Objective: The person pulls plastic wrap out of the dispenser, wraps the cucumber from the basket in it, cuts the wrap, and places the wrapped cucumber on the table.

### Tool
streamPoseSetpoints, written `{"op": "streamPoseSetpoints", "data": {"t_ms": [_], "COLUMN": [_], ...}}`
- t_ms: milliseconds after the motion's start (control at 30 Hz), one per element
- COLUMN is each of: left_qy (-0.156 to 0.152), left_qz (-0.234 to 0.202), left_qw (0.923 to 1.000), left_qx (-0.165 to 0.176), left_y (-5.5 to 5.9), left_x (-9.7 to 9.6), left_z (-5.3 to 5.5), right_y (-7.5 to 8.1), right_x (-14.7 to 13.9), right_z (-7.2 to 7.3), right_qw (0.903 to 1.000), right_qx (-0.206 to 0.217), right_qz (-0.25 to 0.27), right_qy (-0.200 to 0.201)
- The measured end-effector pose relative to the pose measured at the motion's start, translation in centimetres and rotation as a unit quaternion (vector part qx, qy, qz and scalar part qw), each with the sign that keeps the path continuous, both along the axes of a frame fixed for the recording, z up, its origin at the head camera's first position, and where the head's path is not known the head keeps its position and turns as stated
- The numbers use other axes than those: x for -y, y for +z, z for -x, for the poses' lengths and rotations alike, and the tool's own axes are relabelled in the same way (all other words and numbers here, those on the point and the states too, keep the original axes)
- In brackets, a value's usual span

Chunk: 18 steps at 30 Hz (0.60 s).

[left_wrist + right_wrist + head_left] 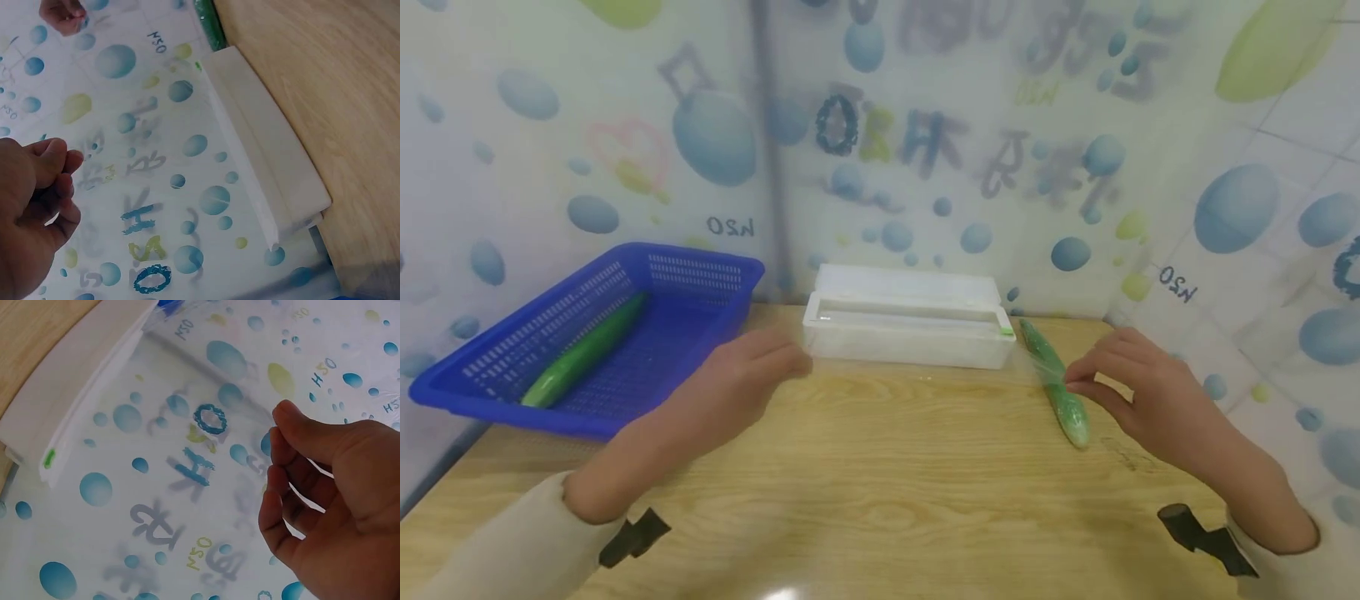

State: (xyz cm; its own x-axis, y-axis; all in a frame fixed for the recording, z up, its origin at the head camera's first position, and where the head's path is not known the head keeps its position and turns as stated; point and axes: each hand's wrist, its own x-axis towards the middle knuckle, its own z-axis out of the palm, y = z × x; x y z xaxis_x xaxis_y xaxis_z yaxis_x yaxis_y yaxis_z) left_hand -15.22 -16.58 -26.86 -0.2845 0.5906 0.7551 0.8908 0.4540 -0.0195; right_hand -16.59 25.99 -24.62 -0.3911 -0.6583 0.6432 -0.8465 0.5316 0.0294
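Observation:
A thin sheet of clear cling film (925, 377) stretches between my two hands, just in front of a white cling film box (910, 346) with its lid up. My left hand (737, 379) pinches one end near the box's left corner; in the left wrist view its thumb (53, 156) and index finger meet. At the other end my right hand (1150, 396) pinches the film between thumb and fingertips. Close beside that hand lies a cucumber (1069, 412) with a shiny, wrapped-looking surface, and the film's edge overlaps it in the head view.
On the left a blue plastic basket (700, 350) holds another cucumber (583, 354). The wooden table (880, 500) runs back to a patterned curtain (895, 183) behind the box, and the curtain continues along the right side.

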Motion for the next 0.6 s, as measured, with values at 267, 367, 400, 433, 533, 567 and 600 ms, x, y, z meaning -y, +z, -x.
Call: {"op": "streamPoseSetpoints", "data": {"t_ms": [267,367,400,433,533,567,600], "left_qy": [-0.039,-0.037,-0.038,-0.038,-0.040,-0.040,-0.040], "left_qz": [0.064,0.074,0.076,0.080,0.092,0.095,0.098], "left_qw": [0.9957,0.9925,0.9911,0.9894,0.9843,0.9829,0.9818], "left_qx": [0.055,0.090,0.102,0.115,0.145,0.152,0.158], "left_y": [-4.4,-5.8,-6.2,-6.7,-7.9,-8.2,-8.6], "left_x": [0.3,0.3,0.2,0.2,0.1,0.0,-0.1], "left_z": [-1.2,-1.4,-1.4,-1.3,-1.2,-1.1,-0.9], "right_y": [-2.9,-4.1,-4.6,-5.0,-6.4,-6.9,-7.4], "right_x": [-0.3,-0.2,-0.1,0.0,0.2,0.3,0.4], "right_z": [-0.7,-0.9,-0.9,-0.9,-0.8,-0.7,-0.5], "right_qw": [0.9919,0.9826,0.9782,0.9731,0.9541,0.9485,0.9446], "right_qx": [0.106,0.163,0.184,0.206,0.273,0.290,0.300], "right_qz": [-0.054,-0.078,-0.088,-0.097,-0.120,-0.126,-0.130], "right_qy": [0.043,0.043,0.036,0.035,0.031,0.027,0.023]}}
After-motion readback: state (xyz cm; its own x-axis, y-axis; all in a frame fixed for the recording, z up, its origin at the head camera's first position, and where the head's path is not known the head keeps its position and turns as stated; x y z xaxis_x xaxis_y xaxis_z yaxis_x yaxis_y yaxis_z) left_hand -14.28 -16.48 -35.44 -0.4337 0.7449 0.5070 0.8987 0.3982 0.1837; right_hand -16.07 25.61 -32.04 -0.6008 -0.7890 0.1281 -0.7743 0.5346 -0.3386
